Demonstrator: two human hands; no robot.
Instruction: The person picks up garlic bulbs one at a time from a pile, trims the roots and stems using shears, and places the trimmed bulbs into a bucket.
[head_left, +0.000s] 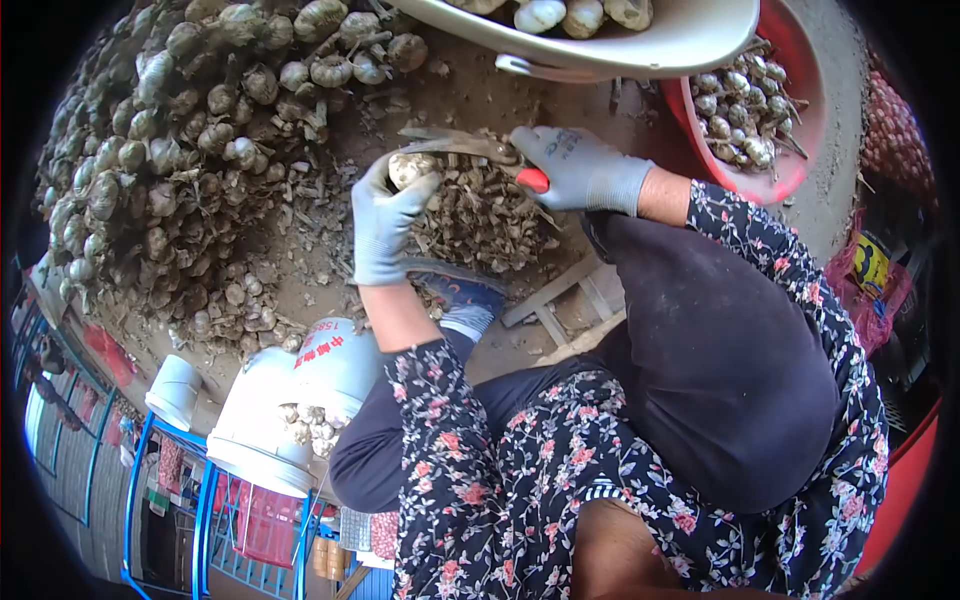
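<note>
My left hand [388, 222], in a pale grey work glove, is closed around a garlic bulb [409, 170]. In my right hand [583, 168], gloved the same way, is a red-handled cutting tool [462, 147]. Its long, slightly curved metal blade reaches left, just above the bulb; whether it touches is hard to make out. Beneath both hands lies a heap of cut stem pieces [480, 215]. A large pile of garlic bulbs with stems [200, 150] spreads over the ground on the left.
At the top, a white tub [640, 62] holds bulbs. A red basin [808, 120] with more garlic stands right of it. White buckets [265, 410] lie at lower left near blue metal frames [200, 530]. My shoe [460, 292] is close below the stem heap.
</note>
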